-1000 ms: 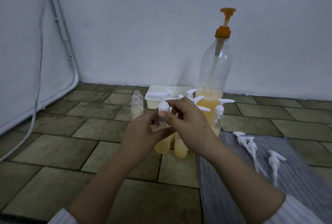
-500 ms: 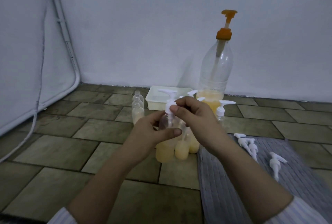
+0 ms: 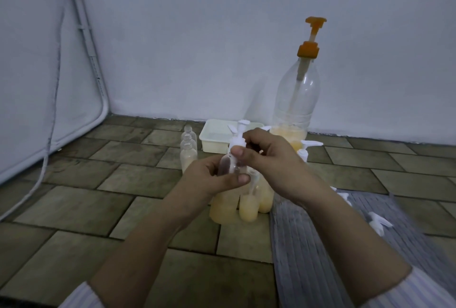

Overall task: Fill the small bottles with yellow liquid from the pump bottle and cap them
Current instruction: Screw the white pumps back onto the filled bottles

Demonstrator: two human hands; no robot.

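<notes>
My left hand [image 3: 209, 179] grips the body of a small clear bottle [image 3: 223, 205] with yellow liquid in its lower part. My right hand [image 3: 269, 159] pinches the white pump cap [image 3: 238, 141] sitting on that bottle's neck. Two more filled small bottles [image 3: 249, 205] stand on the floor right behind it, partly hidden by my hands. The tall pump bottle [image 3: 296, 100] with an orange pump head stands at the back, with yellow liquid low in it. A capped small bottle [image 3: 304, 152] stands in front of it.
Two uncapped small bottles [image 3: 188, 152] stand at the left of a white tray [image 3: 212, 142] by the wall. Loose white pump caps [image 3: 377, 221] lie on a grey striped mat [image 3: 308, 246] at the right. A white cable [image 3: 49, 120] runs down the left wall.
The pump cap's spout has turned from pointing left to facing away, as my right hand twists it. The held bottle stays at about the same place.
</notes>
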